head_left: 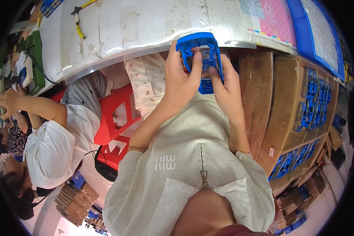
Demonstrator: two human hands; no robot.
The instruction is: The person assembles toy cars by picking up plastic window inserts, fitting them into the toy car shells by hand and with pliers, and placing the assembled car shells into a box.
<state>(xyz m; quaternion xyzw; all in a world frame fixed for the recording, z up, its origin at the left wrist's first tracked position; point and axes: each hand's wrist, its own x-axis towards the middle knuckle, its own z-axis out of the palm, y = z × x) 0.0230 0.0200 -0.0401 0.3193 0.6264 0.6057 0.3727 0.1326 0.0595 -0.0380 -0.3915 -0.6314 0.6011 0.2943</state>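
Observation:
Between both hands I hold a blue plastic housing [197, 38], an open frame with cut-outs inside, tilted up near the table's edge. My left hand [181, 72] grips its left side, with the thumb reaching across into the frame. My right hand [229, 80] holds the right side, its thumb pressed on the lower inner part. The fingers behind the housing are hidden. Whether a smaller part sits under the thumbs, I cannot tell.
Ahead is a worn white table [137, 23] with yellow-handled pliers [79, 29] and a blue tray [303, 23]. Cardboard boxes [257, 90] at my right hold similar blue parts [312, 98]. On the left, a co-worker in a white shirt [59, 145] sits by a red stool [114, 114].

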